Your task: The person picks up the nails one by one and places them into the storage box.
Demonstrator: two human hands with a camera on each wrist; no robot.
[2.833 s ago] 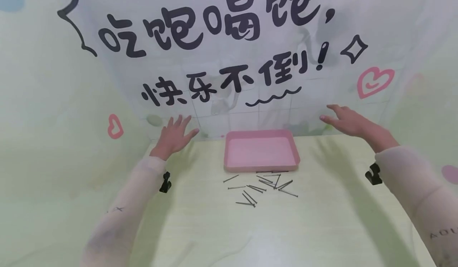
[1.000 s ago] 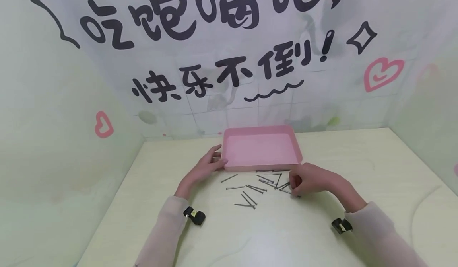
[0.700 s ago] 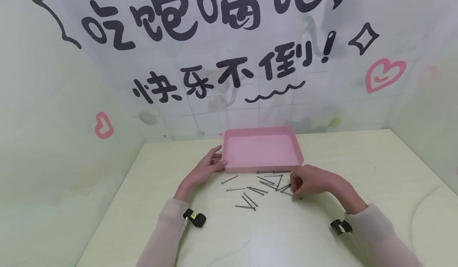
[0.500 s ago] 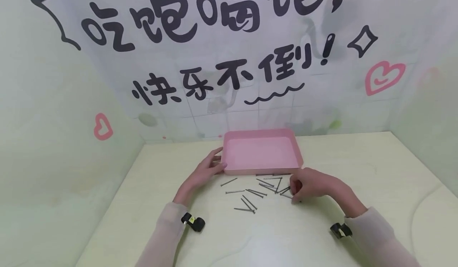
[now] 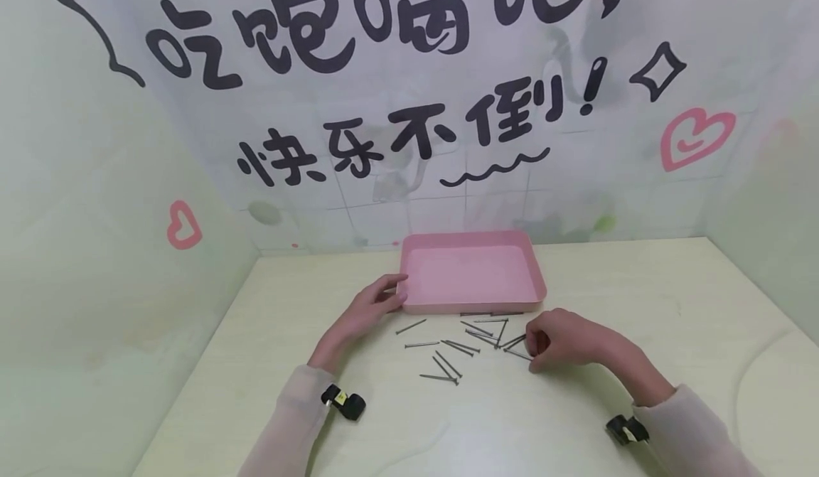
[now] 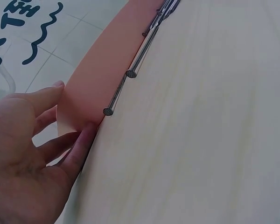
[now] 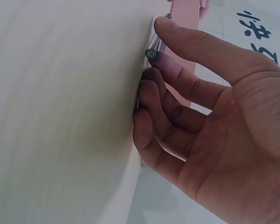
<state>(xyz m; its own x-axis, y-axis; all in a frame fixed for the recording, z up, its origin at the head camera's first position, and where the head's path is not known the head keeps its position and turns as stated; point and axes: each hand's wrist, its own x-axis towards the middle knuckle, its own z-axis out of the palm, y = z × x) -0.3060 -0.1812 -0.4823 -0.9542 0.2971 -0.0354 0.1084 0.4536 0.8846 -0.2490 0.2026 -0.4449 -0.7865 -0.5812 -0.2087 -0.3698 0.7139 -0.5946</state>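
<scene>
In the head view, my left hand (image 5: 367, 311) holds the near left corner of a shallow pink tray (image 5: 473, 308). The left wrist view shows my thumb (image 6: 84, 142) against the tray's front wall and other fingers round its side. Several dark metal nails (image 5: 458, 349) lie scattered in front of the tray. At the right end of the pile, my right hand (image 5: 566, 338) has its fingers curled down at the tabletop. Close up in the right wrist view, a nail head (image 7: 150, 53) sits between thumb and index finger, touching the index fingertip.
The pale wooden tabletop (image 5: 486, 420) meets a back wall (image 5: 461, 210) with large dark lettering, close behind the tray. Side walls (image 5: 128, 306) enclose the table. A small black wrist camera (image 5: 345, 402) sits at each sleeve cuff.
Both hands have come down from mid-air, the left to the tray's corner, the right to the rightmost nails. Over the last half second, my right hand has shifted slightly toward me.
</scene>
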